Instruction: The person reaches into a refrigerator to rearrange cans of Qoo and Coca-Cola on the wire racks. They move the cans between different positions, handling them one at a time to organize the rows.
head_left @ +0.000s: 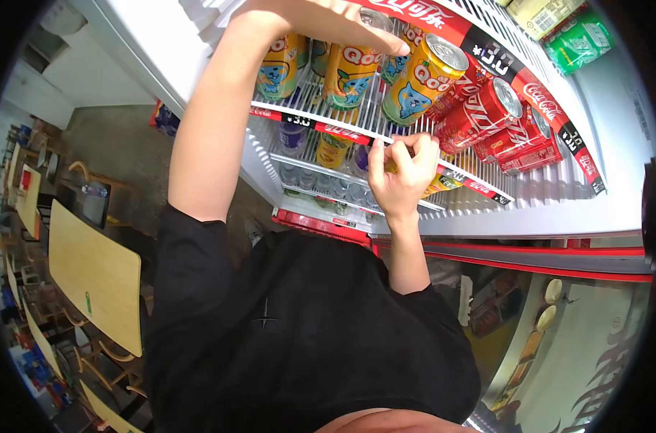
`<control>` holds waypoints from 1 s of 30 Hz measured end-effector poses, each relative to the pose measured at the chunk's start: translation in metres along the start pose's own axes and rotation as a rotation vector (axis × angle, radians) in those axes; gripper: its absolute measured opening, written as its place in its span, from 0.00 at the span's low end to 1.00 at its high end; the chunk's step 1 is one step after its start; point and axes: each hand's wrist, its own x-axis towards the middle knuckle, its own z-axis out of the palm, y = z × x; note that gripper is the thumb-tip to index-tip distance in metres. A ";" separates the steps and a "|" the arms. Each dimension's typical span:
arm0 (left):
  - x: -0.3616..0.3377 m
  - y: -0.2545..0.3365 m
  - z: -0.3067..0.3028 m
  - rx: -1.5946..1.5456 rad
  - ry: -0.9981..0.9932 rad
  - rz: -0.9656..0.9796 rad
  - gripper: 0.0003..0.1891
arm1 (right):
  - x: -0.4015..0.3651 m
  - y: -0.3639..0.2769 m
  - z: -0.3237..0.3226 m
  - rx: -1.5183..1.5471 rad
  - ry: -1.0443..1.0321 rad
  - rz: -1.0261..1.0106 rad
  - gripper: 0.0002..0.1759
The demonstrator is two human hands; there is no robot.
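Our left hand (320, 16) above Qoo cans (416, 83), right hand (403, 173) curled at shelf edge (342, 131), both grips unclear; our left thumb's nudge could topple one.

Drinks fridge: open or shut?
Open. The left hand reaches in above the Qoo cans, and the right hand is at the front edge of the shelf, with no door in between.

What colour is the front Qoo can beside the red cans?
The Qoo can is yellow-orange with a blue figure, seen best in the head view.
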 end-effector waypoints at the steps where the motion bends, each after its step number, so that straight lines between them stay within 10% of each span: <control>1: -0.002 -0.001 0.002 0.055 0.057 0.054 0.40 | -0.001 0.000 0.000 -0.003 -0.006 0.000 0.17; 7: -0.009 0.028 -0.005 0.199 0.151 0.119 0.35 | 0.003 -0.003 0.000 -0.020 0.010 0.000 0.17; 10: -0.009 0.042 -0.003 0.260 -0.139 -0.378 0.56 | 0.004 -0.003 0.000 -0.018 0.016 0.002 0.18; 30: -0.043 0.057 -0.015 0.472 -0.085 -0.412 0.39 | 0.004 -0.008 0.001 -0.058 0.049 0.037 0.17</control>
